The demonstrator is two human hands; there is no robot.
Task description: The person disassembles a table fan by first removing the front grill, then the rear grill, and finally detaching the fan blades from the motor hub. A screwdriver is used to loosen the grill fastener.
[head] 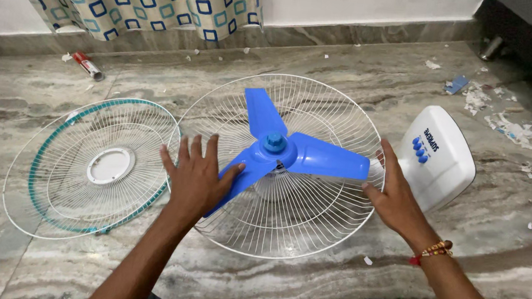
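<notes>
Blades (279, 145) of blue plastic, three of them joined at a hub capped by a blue nut (274, 141), sit inside the white rear grille (310, 235), which lies flat on the marbled floor (304, 290). Left hand (195, 176) rests with fingers spread flat on the grille's left rim, thumb touching the lower blade. Right hand (395, 193) lies open at the right rim, by the tip of the right blade, gripping nothing. Beside the grille on the left lies the front guard (92, 165); the white base (437, 156) sits to the right.
</notes>
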